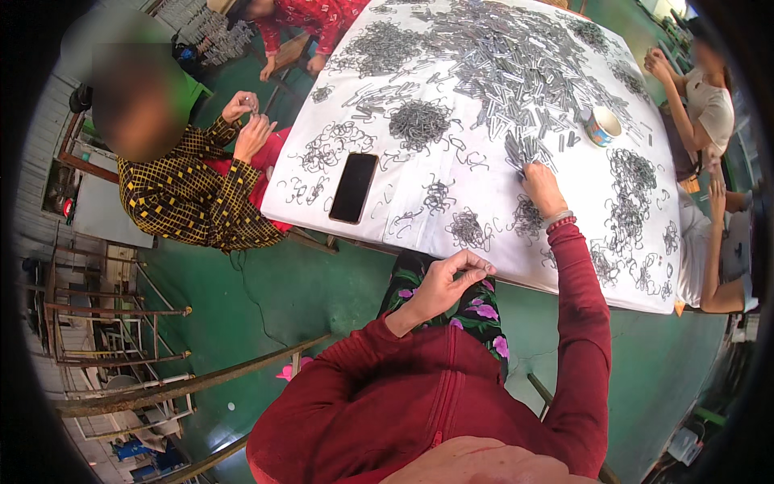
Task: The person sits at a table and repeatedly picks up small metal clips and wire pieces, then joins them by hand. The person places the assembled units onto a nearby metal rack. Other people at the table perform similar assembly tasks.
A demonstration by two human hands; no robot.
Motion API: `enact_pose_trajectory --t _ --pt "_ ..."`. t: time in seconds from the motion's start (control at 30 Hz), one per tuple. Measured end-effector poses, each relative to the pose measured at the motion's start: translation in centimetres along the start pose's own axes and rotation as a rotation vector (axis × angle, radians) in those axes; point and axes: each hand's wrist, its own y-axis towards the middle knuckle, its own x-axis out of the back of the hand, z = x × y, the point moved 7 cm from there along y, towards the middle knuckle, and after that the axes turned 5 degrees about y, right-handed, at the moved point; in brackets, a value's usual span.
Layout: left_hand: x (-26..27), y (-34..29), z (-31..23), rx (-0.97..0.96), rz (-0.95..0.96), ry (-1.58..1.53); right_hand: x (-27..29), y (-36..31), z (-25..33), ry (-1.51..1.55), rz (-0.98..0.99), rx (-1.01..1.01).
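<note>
My right hand (544, 189) reaches over the white table and touches the near edge of a big pile of short grey metal strips (520, 89). Its fingers are bent together; whatever is between them is hidden. My left hand (445, 284) is held above my lap, just off the table's near edge. Thumb and fingertips there are pinched, and what they hold is too small to make out. Between the hands, small heaps of curved grey wire pieces (468, 230) lie on the white cloth (411, 189). Another such heap (527, 218) sits close below my right wrist.
A black phone (353, 187) lies left on the table. A patterned paper cup (603, 127) stands right of the strips. More curved wire pieces (633, 194) spread along the right side. People sit around, one in a yellow-and-black checked top (181, 189). Metal racks (121, 315) stand at left.
</note>
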Motion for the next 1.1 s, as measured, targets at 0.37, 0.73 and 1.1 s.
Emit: enact_pose_trajectory --t 0.37,0.73,1.1 --pt "-0.8 0.1 -0.4 -0.058 -0.049 0.059 12.5 -13.4 12.4 0.958 -0.251 -0.255" --pt "-2.2 0.0 -0.5 -0.053 0.038 0.055 12.5 -17.9 14.3 1.216 -0.466 -0.327" --pt "9.9 6.3 2.7 -0.141 -0.331 0.497 11.0 -18.4 14.1 1.308 -0.435 -0.447"
